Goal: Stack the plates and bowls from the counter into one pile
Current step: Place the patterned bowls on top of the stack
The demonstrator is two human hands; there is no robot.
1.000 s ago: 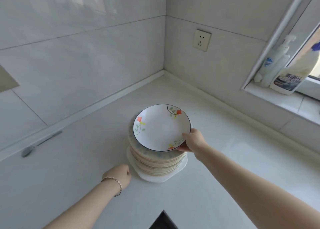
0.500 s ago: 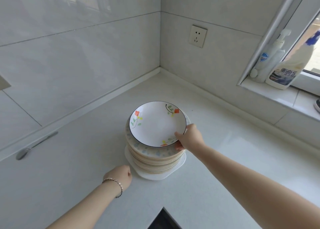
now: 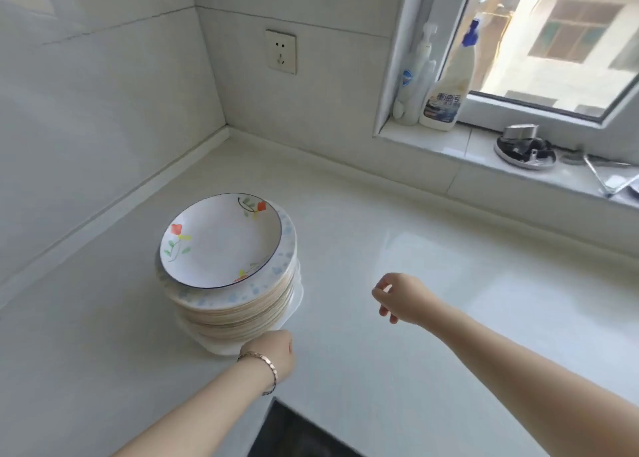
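Countertop (image 3: 432, 283), pale and glossy, fills a tiled kitchen corner under a window. Toward its back left corner stands one tall pile of plates (image 3: 238, 304), cream-edged, resting on a white square-cornered dish at the bottom. On top lies a white shallow plate (image 3: 221, 242) with a thin dark rim and red, yellow and green flower sprigs; it sits off-centre, showing the blue-speckled rim of the plate beneath. The right hand (image 3: 401, 297) hovers over bare counter to the right of the pile, well apart from it, fingers loosely curled and holding nothing. The left hand (image 3: 276, 347), a bracelet at its wrist, is curled closed at the foot of the pile; whether it touches the bottom dish cannot be told. On the windowsill stand a pump bottle (image 3: 413, 80) and a spray bottle (image 3: 449, 86) whose label print is too blurred to read. A wall socket (image 3: 281, 51) sits left of them.
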